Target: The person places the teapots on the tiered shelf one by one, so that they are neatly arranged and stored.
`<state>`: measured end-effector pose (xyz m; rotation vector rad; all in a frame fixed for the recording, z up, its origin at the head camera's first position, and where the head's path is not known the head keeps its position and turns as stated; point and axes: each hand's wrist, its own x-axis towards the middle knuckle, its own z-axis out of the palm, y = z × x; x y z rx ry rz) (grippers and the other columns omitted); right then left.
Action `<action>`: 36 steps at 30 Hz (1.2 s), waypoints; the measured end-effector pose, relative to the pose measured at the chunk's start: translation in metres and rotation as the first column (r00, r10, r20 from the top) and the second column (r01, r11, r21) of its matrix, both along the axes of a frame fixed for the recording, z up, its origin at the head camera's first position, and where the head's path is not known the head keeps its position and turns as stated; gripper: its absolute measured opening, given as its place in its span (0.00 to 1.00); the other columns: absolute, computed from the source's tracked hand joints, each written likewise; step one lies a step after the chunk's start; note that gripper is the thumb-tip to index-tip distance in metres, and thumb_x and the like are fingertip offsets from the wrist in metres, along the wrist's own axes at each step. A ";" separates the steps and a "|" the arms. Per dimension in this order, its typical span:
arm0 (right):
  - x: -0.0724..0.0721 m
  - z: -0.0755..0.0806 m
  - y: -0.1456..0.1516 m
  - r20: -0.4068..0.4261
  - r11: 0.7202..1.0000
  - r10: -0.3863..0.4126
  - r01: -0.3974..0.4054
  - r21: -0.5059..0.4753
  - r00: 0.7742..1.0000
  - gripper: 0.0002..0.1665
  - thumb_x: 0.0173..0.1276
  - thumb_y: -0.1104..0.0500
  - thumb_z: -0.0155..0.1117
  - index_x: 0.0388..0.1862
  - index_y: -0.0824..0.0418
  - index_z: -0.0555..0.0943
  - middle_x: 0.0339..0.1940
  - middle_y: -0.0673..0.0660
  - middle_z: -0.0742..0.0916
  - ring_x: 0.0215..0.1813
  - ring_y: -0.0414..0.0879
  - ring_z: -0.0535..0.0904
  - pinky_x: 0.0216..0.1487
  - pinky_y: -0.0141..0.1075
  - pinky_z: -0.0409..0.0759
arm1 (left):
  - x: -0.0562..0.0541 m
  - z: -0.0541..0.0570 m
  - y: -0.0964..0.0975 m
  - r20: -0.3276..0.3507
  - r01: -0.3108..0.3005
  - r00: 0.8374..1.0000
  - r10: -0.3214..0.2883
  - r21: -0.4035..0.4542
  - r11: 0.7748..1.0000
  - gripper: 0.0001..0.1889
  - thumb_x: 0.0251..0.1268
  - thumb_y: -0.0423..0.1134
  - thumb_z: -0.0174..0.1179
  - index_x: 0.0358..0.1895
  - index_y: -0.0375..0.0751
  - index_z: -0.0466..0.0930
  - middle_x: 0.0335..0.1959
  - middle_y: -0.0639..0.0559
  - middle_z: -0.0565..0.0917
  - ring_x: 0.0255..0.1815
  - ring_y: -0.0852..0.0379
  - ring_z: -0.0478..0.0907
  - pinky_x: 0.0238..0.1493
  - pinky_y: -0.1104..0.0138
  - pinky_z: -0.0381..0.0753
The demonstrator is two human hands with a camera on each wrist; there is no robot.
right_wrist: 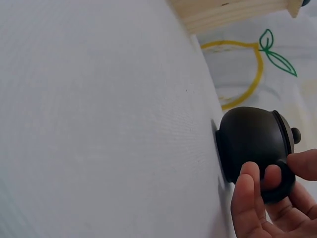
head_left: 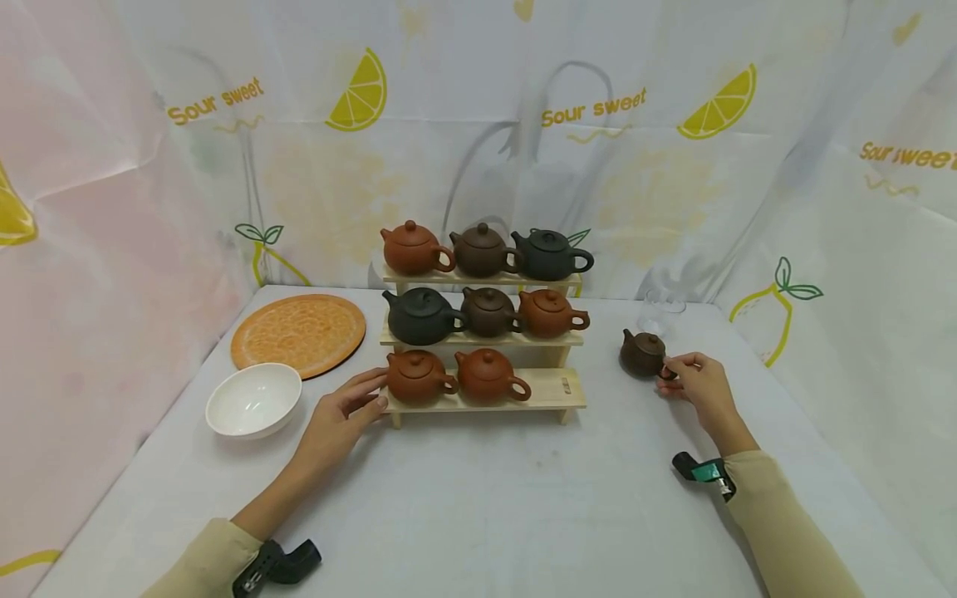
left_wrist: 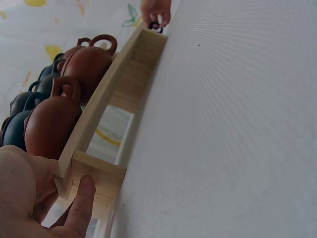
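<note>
My right hand [head_left: 701, 392] pinches the handle of a small dark brown teapot [head_left: 641, 355] at the right of the table. In the right wrist view, fingers and thumb meet round that handle, and the teapot's base is at the white tabletop. My left hand [head_left: 334, 422] grips the left end of the bottom tier of a wooden stepped stand [head_left: 543, 390]. One finger [left_wrist: 84, 198] lies against the stand's end leg in the left wrist view. Two reddish-brown teapots, one of them this teapot [head_left: 488, 376], sit on that tier, leaving bare board at its right end.
The middle tier carries a black teapot [head_left: 423, 318], a brown one and a reddish one; three more stand on top. At left are a white bowl [head_left: 254, 400] and a round orange-brown mat [head_left: 299, 332]. Clear glassware [head_left: 654, 311] stands behind the right-hand teapot.
</note>
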<state>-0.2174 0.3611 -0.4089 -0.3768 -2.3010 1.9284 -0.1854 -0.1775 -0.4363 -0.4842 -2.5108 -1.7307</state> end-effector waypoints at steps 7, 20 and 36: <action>-0.002 -0.002 0.002 -0.015 1.000 0.006 -0.006 -0.017 1.000 0.09 0.81 0.63 0.58 0.45 0.71 0.72 0.28 0.52 0.82 0.27 0.40 0.85 0.33 0.32 0.88 | 0.000 -0.001 0.000 -0.007 0.004 1.000 -0.004 -0.005 1.000 0.24 0.80 0.40 0.60 0.72 0.33 0.75 0.75 0.42 0.70 0.64 0.39 0.78 0.56 0.75 0.77; -0.004 -0.004 0.003 -0.056 1.000 0.028 -0.028 0.014 0.998 0.09 0.82 0.66 0.56 0.47 0.73 0.70 0.27 0.50 0.83 0.27 0.38 0.85 0.32 0.32 0.87 | -0.001 -0.001 0.000 -0.012 0.014 1.000 -0.014 0.016 1.000 0.24 0.80 0.38 0.60 0.72 0.30 0.74 0.75 0.40 0.70 0.64 0.38 0.78 0.56 0.75 0.78; 0.000 -0.010 0.002 -0.047 0.999 0.018 -0.017 0.032 0.999 0.07 0.82 0.67 0.56 0.47 0.72 0.70 0.27 0.51 0.83 0.26 0.38 0.85 0.32 0.31 0.87 | 0.003 -0.002 0.000 -0.005 0.008 1.000 -0.008 -0.008 1.000 0.24 0.80 0.41 0.61 0.72 0.34 0.75 0.75 0.43 0.71 0.63 0.41 0.79 0.57 0.76 0.76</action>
